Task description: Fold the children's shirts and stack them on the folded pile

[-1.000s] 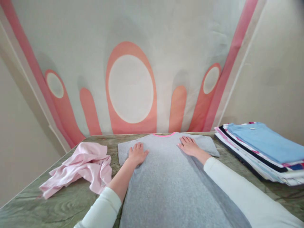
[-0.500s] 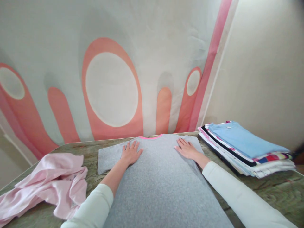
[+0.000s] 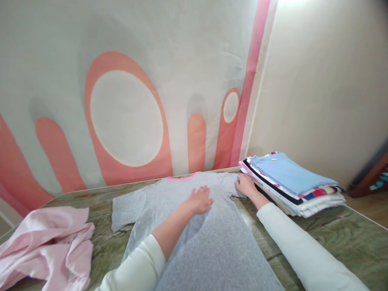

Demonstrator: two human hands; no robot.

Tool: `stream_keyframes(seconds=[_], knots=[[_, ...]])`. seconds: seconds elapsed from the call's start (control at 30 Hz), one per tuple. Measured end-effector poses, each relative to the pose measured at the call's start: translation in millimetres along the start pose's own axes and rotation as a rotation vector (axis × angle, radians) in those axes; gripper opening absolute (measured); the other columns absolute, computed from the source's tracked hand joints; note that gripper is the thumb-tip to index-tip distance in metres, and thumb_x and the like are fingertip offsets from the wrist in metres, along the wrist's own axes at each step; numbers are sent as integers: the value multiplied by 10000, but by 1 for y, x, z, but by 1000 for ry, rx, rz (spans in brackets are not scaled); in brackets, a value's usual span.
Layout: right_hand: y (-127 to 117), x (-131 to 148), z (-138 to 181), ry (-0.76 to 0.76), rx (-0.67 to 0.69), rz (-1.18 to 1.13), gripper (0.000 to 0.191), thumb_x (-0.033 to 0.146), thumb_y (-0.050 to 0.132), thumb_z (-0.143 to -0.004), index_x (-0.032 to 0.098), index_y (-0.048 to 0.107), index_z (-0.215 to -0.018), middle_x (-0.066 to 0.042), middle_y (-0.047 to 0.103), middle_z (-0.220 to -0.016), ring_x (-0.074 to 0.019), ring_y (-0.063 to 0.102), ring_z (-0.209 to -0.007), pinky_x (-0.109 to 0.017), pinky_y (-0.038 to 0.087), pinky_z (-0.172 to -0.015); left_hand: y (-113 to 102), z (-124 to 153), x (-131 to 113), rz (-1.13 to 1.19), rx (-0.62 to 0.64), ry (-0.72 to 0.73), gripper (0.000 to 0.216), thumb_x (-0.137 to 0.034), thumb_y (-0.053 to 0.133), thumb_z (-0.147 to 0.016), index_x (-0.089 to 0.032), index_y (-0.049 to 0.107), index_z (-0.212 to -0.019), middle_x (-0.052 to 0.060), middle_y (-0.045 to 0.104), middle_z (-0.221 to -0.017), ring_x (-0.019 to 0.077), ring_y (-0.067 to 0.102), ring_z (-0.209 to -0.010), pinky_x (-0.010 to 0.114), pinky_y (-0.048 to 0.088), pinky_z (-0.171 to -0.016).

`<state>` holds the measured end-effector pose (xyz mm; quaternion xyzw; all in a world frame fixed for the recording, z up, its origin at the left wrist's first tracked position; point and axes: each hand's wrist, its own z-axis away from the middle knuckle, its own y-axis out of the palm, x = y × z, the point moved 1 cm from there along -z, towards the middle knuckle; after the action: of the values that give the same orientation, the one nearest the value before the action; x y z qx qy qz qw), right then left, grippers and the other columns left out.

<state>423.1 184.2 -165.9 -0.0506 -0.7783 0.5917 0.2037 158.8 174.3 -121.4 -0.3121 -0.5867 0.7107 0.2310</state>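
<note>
A grey T-shirt [image 3: 218, 238] with a pink neckline lies spread on the table, its neck toward the wall. My left hand [image 3: 200, 200] rests on the upper middle of the shirt, palm down with the fingers apart. At the shirt's right sleeve is my right hand [image 3: 246, 186], its bent fingers and thumb closed on the sleeve end. That sleeve reaches outward beside the stack of clothes. The left sleeve lies out flat on the wood surface.
A stack of folded clothes [image 3: 294, 182], light blue on top, stands just right of my right hand. A crumpled pink garment [image 3: 51, 246] lies at the left. Behind the wood-patterned table [image 3: 339, 238] rises a wall [image 3: 182, 48] with orange and pink shapes.
My left hand has moved right, from the left shoulder to the chest. My right hand has shifted to the right sleeve's end, and that sleeve now lies further out. The view has turned right.
</note>
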Motion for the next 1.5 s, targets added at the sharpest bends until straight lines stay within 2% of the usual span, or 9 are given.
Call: stream_keyframes(seconds=[0.1, 0.2, 0.3, 0.5, 0.83, 1.07, 1.23, 1.37, 1.5], knots=[[-5, 0, 4, 21, -15, 6, 446, 294, 526, -807, 63, 476, -1186, -205, 543, -1156, -275, 481, -1125, -332, 318, -948, 15, -14, -40, 32, -23, 73, 598, -465, 233, -895, -115, 270, -1378, 145, 219, -1454, 262, 196, -1334, 509, 154, -1048], [-8, 0, 5, 68, -4, 2, 477, 344, 569, -773, 52, 491, -1142, -232, 539, -1146, -297, 510, -1090, -346, 370, -890, 30, -17, -55, 49, -110, 96, 655, -535, 187, -890, -119, 251, -1393, 137, 194, -1464, 271, 166, -1341, 505, 125, -1060], [-9, 0, 3, 119, 36, -17, 518, 383, 611, -725, 42, 509, -1102, -249, 571, -1087, -323, 557, -1020, -372, 410, -821, 40, -15, -56, 32, -188, 118, 678, -584, 167, -878, -158, 255, -1398, 111, 182, -1472, 280, 145, -1345, 505, 89, -1067], [-9, -4, -2, 149, 89, -112, 516, 385, 653, -663, 74, 547, -1061, -212, 630, -1005, -306, 593, -965, -351, 423, -793, 42, -13, -53, 18, -196, 156, 664, -619, 164, -865, -232, 259, -1396, 89, 195, -1472, 293, 163, -1338, 527, 98, -1053], [-10, -2, -5, 223, 54, -390, 467, 271, 599, -719, 101, 512, -1145, -147, 619, -1061, -216, 595, -944, -255, 448, -745, 44, -12, -51, 38, -315, 161, 537, -467, 212, -914, -152, 383, -1315, 105, 342, -1404, 229, 291, -1288, 407, 184, -1062], [-23, 3, 6, 332, 298, -634, 321, 351, 651, -710, 115, 595, -922, -66, 654, -664, -168, 608, -547, -248, 469, -469, 42, -10, -52, 43, -308, 175, 526, -454, 220, -916, -146, 394, -1305, 109, 359, -1393, 229, 302, -1281, 402, 189, -1059], [-36, 10, 16, 318, 291, -781, 383, 351, 686, -696, 113, 577, -975, -62, 653, -687, -159, 615, -577, -246, 492, -489, 43, -9, -51, 81, -284, 182, 538, -468, 223, -912, -155, 385, -1319, 101, 332, -1412, 236, 267, -1302, 415, 160, -1070], [-41, 21, 19, 261, 226, -855, 443, 274, 677, -707, 99, 530, -1087, -96, 667, -782, -184, 641, -653, -269, 522, -562, 41, -11, -50, 245, -276, 197, 504, -450, 250, -911, -181, 401, -1309, 74, 357, -1403, 219, 275, -1303, 409, 158, -1080], [-45, 31, 19, 183, 157, -878, 447, 222, 611, -748, 108, 481, -1161, -105, 673, -837, -202, 653, -706, -287, 536, -608, 31, -22, -39, 752, -328, 81, 527, -467, 269, -906, -157, 397, -1314, 84, 382, -1387, 183, 310, -1291, 331, 199, -1086]])
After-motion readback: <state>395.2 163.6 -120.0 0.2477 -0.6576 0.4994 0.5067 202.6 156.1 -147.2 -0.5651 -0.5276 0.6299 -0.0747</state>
